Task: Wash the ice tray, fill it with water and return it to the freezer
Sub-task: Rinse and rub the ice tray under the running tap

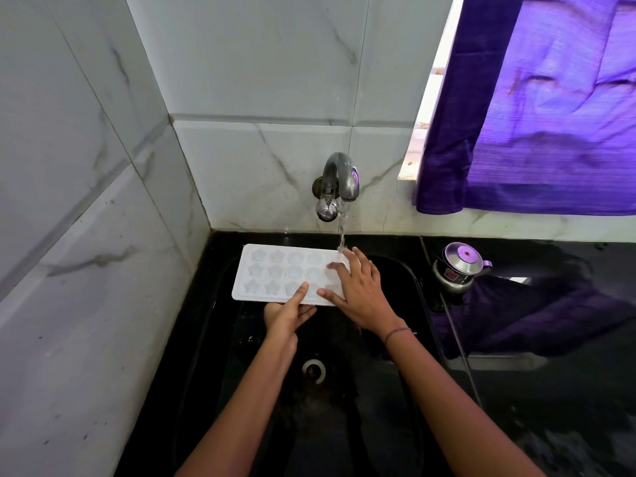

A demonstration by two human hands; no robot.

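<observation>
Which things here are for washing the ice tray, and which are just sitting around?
For the job: ice tray, tap with water running, sink, left hand holding the tray, right hand pressing flat on it.
Just lying about: metal pot, purple curtain.

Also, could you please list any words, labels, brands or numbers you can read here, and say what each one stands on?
No text here can be read.
The red label on the steel pot: it bears marks, but they are too small and blurred to read.
The ice tray and the tap: no writing visible.
</observation>
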